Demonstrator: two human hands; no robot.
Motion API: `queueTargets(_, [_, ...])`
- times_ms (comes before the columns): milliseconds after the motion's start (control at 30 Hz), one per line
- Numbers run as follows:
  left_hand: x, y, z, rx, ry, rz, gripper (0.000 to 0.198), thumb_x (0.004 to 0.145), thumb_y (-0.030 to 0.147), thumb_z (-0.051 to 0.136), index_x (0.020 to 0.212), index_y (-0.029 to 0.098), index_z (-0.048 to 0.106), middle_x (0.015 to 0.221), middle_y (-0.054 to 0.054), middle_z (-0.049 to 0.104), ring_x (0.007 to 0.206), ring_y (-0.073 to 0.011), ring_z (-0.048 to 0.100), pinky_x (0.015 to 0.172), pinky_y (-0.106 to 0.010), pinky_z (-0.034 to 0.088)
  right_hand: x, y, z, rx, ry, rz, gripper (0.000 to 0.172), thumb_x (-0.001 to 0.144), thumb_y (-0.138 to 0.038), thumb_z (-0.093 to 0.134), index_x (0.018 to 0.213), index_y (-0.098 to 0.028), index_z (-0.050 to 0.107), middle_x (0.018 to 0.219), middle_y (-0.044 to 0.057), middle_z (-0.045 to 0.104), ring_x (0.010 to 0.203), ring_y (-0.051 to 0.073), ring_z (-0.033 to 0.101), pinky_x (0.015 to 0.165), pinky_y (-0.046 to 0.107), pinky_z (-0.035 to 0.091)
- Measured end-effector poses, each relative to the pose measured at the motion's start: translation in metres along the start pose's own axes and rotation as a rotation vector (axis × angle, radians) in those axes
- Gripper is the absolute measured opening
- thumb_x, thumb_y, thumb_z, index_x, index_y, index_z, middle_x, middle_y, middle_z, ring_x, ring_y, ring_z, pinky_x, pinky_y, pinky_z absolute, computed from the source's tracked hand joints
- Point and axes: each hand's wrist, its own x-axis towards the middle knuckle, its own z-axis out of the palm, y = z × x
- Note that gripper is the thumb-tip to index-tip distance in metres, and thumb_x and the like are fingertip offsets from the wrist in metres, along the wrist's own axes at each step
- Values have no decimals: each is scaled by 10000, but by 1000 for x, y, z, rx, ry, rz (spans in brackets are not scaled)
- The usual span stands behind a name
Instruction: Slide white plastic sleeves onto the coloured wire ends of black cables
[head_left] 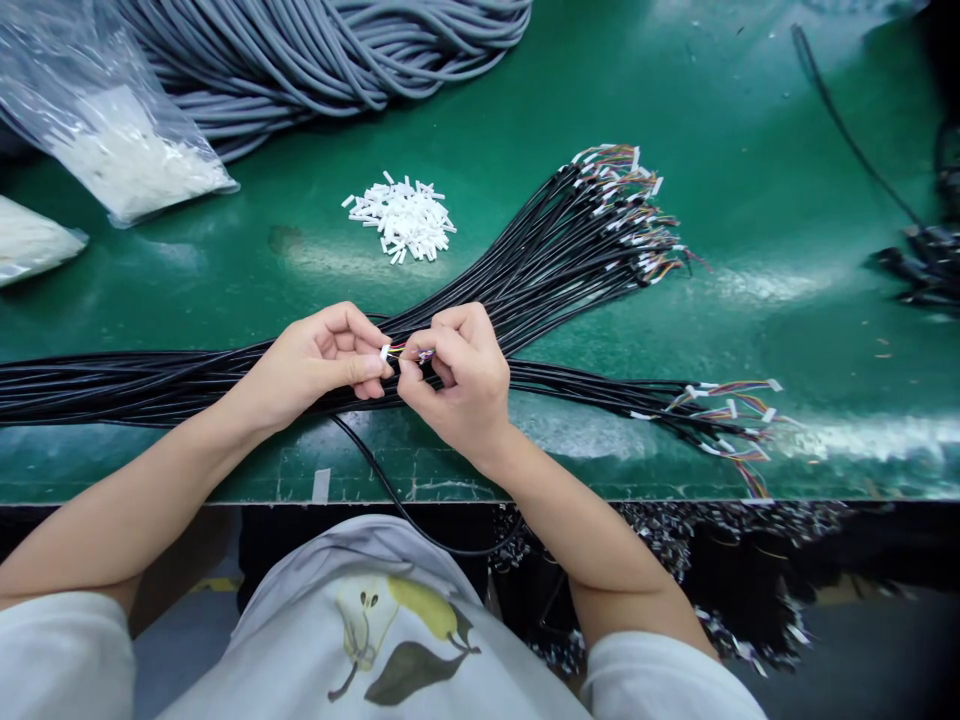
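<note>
Between thumb and fingers, my left hand [322,355] pinches a small white connector [385,352]. Thin coloured wires [401,349] run from it into my right hand [461,375], whose thumb and forefinger are pressed together on them. A black cable [375,460] loops down over the table edge below my hands. Both hands are over a thick bundle of black cables [150,385]. One group of cable ends [622,220] fans out to the upper right, and a smaller group of ends [735,415] lies to the right, with coloured wires and white pieces at their tips.
A pile of small white pieces [405,218] lies beyond my hands on the green table [750,120]. Plastic bags of white parts [127,150] and a grey cable coil [322,50] are at the upper left. More black cables [930,265] sit at the right edge.
</note>
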Motion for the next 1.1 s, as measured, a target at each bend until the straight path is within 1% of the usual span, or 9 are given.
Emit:
queueTargets(200, [0, 0, -2, 6, 14, -52, 290, 716, 273, 910, 858, 144, 693, 693, -22, 753, 565, -111, 683, 560, -187, 574, -1, 0, 1, -16, 32, -33, 94, 870, -119, 567, 808, -169, 617, 869, 21, 496, 709, 84, 491, 524, 198, 357])
queueTargets(267, [-1, 1, -2, 16, 20, -75, 276, 713, 263, 910, 862, 144, 710, 702, -24, 758, 563, -105, 680, 563, -180, 574, -1, 0, 0, -57, 32, -37, 96, 876, -135, 566, 810, -171, 625, 867, 20, 502, 692, 81, 484, 510, 198, 346])
queueTargets(367, [-1, 3, -2, 30, 31, -105, 269, 698, 257, 916, 856, 146, 728, 697, -25, 760, 556, -104, 678, 559, -176, 574, -2, 0, 0, -147, 9, -32, 115, 899, -183, 553, 819, -181, 636, 864, 23, 509, 677, 86, 477, 517, 200, 362])
queueTargets(433, [-1, 4, -1, 34, 41, -113, 274, 681, 254, 923, 846, 147, 732, 705, -29, 764, 553, -106, 676, 557, -179, 576, -2, 0, -1, -164, 4, -31, 117, 903, -189, 550, 826, -185, 637, 864, 21, 508, 682, 89, 475, 539, 200, 382])
queueTargets(600, [-1, 4, 0, 41, 59, -111, 299, 660, 264, 936, 843, 146, 731, 734, -35, 772, 552, -103, 674, 557, -177, 575, -2, 0, -1, -130, 24, -73, 107, 900, -161, 550, 837, -180, 634, 870, 16, 493, 693, 87, 462, 560, 205, 382])
queueTargets(733, [-2, 2, -1, 64, 56, -106, 285, 685, 261, 921, 851, 146, 721, 705, -27, 760, 558, -110, 679, 565, -187, 579, -3, 1, 0, -152, -4, -59, 106, 908, -177, 550, 843, -185, 633, 871, 19, 484, 728, 100, 472, 588, 209, 401])
queueTargets(867, [-1, 0, -1, 72, 49, -79, 263, 712, 265, 903, 856, 147, 717, 653, -18, 736, 573, -128, 687, 584, -213, 589, -4, 1, 1, -132, -1, -49, 101, 902, -177, 551, 846, -183, 635, 875, 16, 495, 705, 93, 463, 578, 207, 396])
queueTargets(1000, [-1, 0, 1, 74, 35, -73, 309, 672, 279, 929, 845, 145, 710, 630, -22, 722, 567, -143, 681, 583, -240, 589, -3, 0, 2, -76, 10, -40, 94, 887, -161, 565, 825, -177, 634, 865, 15, 503, 690, 89, 461, 563, 206, 382])
queueTargets(1100, [-1, 0, 3, 89, 28, -71, 358, 645, 307, 948, 841, 142, 699, 639, -25, 716, 578, -148, 679, 578, -245, 582, -4, -1, 1, -70, -36, 14, 89, 888, -176, 569, 830, -179, 636, 874, 21, 504, 696, 95, 461, 558, 212, 375])
